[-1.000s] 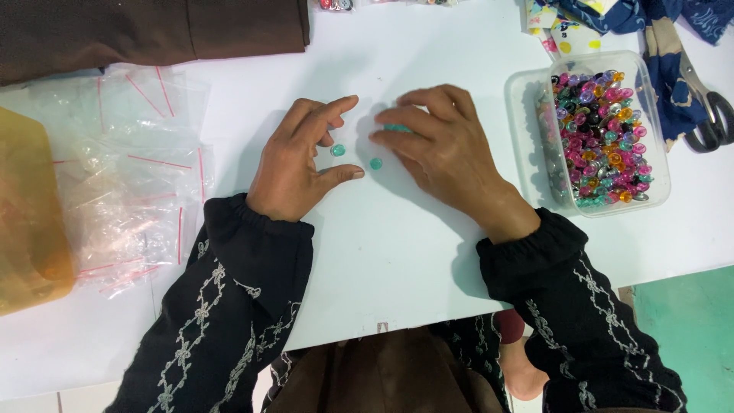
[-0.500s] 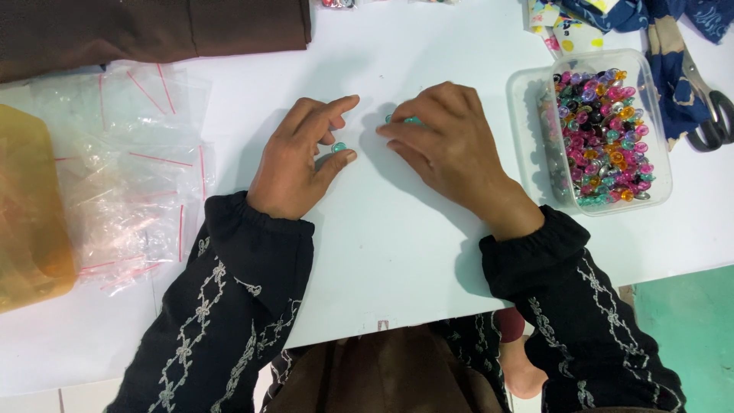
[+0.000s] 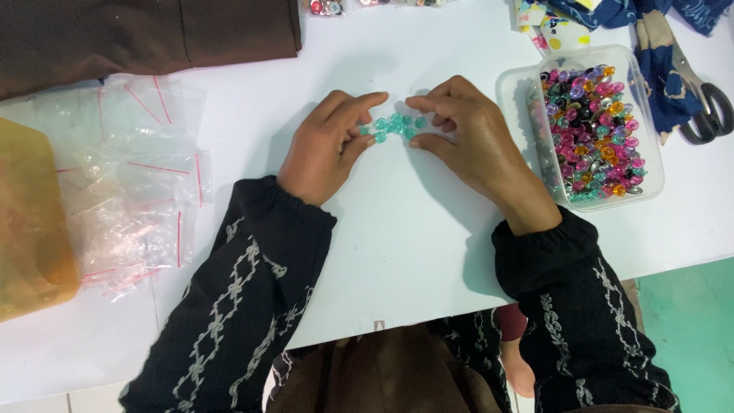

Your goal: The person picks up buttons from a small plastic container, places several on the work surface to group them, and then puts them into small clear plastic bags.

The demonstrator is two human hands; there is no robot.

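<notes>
Several small teal beads lie in a tight cluster on the white table. My left hand rests palm down just left of them, its fingertips touching the edge of the cluster. From the other side my right hand curls around the beads, fingers bent and touching them. Neither hand lifts a bead; both cup the pile between them. Black sleeves with white stitching cover both arms.
A clear plastic tub of mixed coloured beads stands right of my right hand. Scissors and blue cloth lie at the far right. Small clear zip bags, an amber bag and dark brown fabric sit to the left.
Both hands have slid toward each other and away from me. The scattered teal beads, partly hidden under my fingers before, now sit gathered in one cluster between the fingertips.
</notes>
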